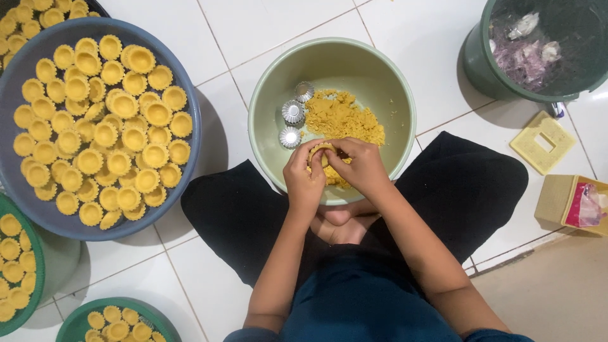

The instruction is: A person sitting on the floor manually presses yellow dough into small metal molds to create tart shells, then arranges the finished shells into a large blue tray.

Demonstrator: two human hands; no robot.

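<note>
White floor tiles (pixel 209 25) fill my view, and I sit cross-legged on them in dark trousers with a pale green bowl (pixel 392 95) against my knees. My left hand (pixel 303 180) and right hand (pixel 362 166) meet over the near rim of that bowl, fingers curled inward and pinching a small fluted tart mould (pixel 320 154) filled with yellow dough; I press it from both sides, thumbs on top. Most of the mould is hidden by my fingers. Loose yellow dough (pixel 342 117) lies in a crumbly heap in the bowl just beyond my hands, and three empty silver moulds (pixel 293 112) sit beside it on the left side. Off to my left a large blue-grey basin (pixel 190 126) is piled with shaped tart shells (pixel 101 126), and green trays (pixel 38 266) with more shells show at the lower left edge. A dark green bin (pixel 475 63) stands at the upper right, a yellow box (pixel 554 196) near my right knee.
</note>
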